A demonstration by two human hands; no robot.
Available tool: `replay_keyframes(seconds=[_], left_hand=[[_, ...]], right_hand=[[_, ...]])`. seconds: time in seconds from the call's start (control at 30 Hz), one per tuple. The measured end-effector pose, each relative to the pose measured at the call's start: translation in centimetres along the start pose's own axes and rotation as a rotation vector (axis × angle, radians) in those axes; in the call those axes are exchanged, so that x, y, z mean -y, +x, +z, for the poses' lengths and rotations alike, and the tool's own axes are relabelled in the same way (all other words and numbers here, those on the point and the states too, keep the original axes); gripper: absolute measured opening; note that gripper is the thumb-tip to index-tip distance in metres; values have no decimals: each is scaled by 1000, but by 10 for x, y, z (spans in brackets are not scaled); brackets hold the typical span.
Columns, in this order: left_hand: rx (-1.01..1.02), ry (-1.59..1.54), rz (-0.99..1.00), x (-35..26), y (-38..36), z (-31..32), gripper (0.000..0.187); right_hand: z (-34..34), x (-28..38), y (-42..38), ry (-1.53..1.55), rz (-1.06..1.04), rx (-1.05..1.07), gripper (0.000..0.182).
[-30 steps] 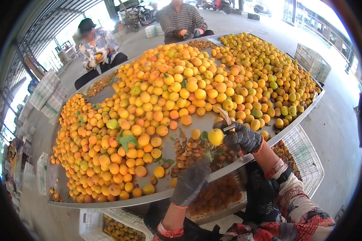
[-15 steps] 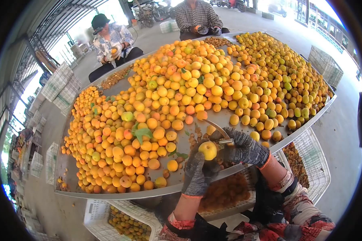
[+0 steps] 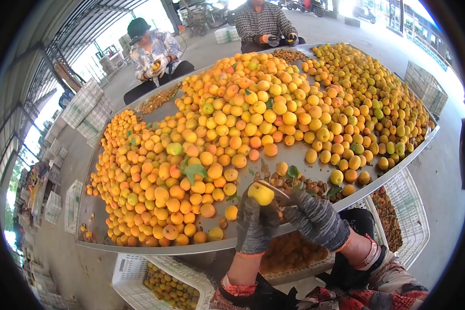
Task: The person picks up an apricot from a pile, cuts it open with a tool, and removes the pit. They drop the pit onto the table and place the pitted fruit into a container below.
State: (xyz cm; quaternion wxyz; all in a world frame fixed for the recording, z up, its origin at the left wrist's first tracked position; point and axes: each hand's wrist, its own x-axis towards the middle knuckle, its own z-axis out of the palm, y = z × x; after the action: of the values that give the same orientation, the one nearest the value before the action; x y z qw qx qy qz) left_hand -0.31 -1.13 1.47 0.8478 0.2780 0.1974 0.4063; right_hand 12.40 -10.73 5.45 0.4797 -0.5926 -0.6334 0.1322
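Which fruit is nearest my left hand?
The yellow fruit held in your left hand, the curved blade at it; others nearby lie on the metal table.

My gloved left hand [image 3: 253,225] held a yellow apricot [image 3: 261,193] against the curved blade [image 3: 274,188] in my gloved right hand [image 3: 319,219], near the metal table's front edge [image 3: 191,250]

From where I stand, I can't read any text, label, brand, number or sign anywhere, neither on the metal table [image 3: 225,206] nor on the white plastic crates [image 3: 121,268] below its near edge. The stacked crates [image 3: 88,106] beyond its left edge show no readable marking.
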Motion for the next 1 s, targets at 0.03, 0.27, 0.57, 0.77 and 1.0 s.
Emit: replay_keyframes(seconds=[0.03, 0.27, 0.57, 0.77, 1.0], left_hand=[[-16, 97, 55, 1, 0, -2, 45], [-35, 186, 127, -5, -7, 6, 48], [10, 140, 222, -5, -6, 7, 45], [124, 280, 273, -20, -9, 0, 44], [204, 448, 203, -33, -15, 6, 41]], right_hand=[[4, 5, 4, -40, -55, -41, 36], [9, 14, 5, -160, 44, 36, 30], [16, 9, 1, -136, 28, 39, 33], [-1, 19, 2, 14, 51, 93, 28], [-18, 0, -9, 30, 23, 262, 36]])
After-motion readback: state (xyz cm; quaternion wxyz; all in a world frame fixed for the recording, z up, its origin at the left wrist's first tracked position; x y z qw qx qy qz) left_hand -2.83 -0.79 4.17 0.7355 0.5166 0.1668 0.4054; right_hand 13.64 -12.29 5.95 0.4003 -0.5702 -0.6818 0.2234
